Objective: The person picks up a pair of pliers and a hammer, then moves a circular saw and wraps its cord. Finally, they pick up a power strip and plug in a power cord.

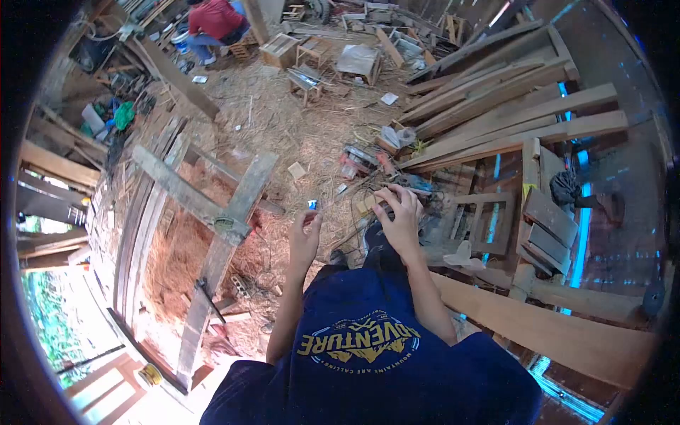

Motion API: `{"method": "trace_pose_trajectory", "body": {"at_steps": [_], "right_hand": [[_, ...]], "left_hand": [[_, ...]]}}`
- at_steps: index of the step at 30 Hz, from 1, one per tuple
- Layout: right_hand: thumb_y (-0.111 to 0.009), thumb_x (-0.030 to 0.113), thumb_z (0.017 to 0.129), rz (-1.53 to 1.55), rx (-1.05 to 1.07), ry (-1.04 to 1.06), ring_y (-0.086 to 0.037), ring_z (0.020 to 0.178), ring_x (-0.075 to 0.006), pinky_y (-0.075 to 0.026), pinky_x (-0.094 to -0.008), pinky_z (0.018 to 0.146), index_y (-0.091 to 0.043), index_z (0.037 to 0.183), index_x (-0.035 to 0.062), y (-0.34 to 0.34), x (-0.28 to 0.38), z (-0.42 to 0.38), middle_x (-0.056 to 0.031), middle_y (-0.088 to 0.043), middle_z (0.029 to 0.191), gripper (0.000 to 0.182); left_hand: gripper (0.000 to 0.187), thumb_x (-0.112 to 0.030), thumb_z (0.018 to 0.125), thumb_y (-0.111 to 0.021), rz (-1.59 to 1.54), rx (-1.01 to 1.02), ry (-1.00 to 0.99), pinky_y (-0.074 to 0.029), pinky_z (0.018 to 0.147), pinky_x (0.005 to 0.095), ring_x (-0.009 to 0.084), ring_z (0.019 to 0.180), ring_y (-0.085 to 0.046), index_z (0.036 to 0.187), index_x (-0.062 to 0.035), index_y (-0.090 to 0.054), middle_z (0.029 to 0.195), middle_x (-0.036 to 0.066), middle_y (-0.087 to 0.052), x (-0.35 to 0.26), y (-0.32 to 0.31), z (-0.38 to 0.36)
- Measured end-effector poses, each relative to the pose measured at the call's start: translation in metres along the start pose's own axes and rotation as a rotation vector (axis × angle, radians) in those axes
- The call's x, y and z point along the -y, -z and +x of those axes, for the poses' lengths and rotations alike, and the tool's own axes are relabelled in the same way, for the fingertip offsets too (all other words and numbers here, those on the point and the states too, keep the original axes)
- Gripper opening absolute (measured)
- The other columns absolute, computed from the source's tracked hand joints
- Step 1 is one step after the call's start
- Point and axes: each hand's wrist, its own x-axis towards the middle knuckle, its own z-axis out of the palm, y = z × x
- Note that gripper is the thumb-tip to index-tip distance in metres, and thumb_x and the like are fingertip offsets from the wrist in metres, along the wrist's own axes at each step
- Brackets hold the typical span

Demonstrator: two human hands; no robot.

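Note:
My left hand (pixel 304 239) is raised in front of my body, its fingers curved and apart from the thumb, with nothing showing between them. Just past its fingertips appears a small blue-and-white item (pixel 312 204). To the right, my right hand (pixel 401 218) is held palm inward, fingers bent and spread, also without anything in it. A pale wood piece (pixel 367 205) shows beside its thumb. Beyond that hand, red power tools (pixel 358 161) and their cords lie on the shaving-strewn floor (pixel 283 131).
Left of me stands a crossed timber frame (pixel 212 258) over a heap of sawdust (pixel 177 273). Long boards (pixel 496 124) lean at the right, and a plank (pixel 545 326) runs close by my right side. Farther back, a person in red (pixel 216 21) sits near small wooden stools (pixel 306 81).

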Motion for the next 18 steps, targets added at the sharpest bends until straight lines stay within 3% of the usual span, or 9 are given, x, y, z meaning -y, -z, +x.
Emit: {"method": "trace_pose_trajectory", "body": {"at_steps": [8, 11, 18], "right_hand": [[-0.072, 0.023, 0.087, 0.017, 0.12, 0.154, -0.047, 0.125, -0.032, -0.032, -0.0486, 0.107, -0.07, 0.117, 0.0159, -0.024, 0.051, 0.007, -0.0102, -0.057, 0.127, 0.031], [-0.072, 0.024, 0.087, 0.093, 0.226, 0.174, -0.047, 0.124, -0.0321, -0.032, -0.0483, 0.106, -0.07, 0.117, 0.015, -0.042, 0.056, 0.022, -0.0105, -0.058, 0.127, 0.031], [-0.07, 0.023, 0.091, 0.19, 0.557, 0.438, -0.05, 0.121, -0.0334, -0.035, -0.0472, 0.105, -0.07, 0.115, 0.0121, -0.12, 0.066, 0.069, -0.0104, -0.06, 0.125, 0.026]], "left_hand": [[0.03, -0.02, 0.101, -0.064, -0.067, -0.114, 0.09, -0.052, 0.093, 0.0325, 0.0181, 0.102, -0.067, 0.123, 0.0006, -0.064, 0.111, 0.012, -0.071, 0.007, 0.057, -0.005], [0.032, -0.021, 0.101, -0.064, -0.048, -0.173, 0.066, -0.054, 0.09, 0.0336, 0.0199, 0.1, -0.068, 0.124, 0.0013, -0.062, 0.108, 0.014, -0.071, 0.012, 0.064, 0.006], [0.033, -0.019, 0.102, -0.062, -0.096, -0.342, 0.248, -0.054, 0.088, 0.0336, 0.0198, 0.099, -0.068, 0.13, -0.0024, -0.06, 0.109, 0.015, -0.071, 0.017, 0.073, 0.001]]}}
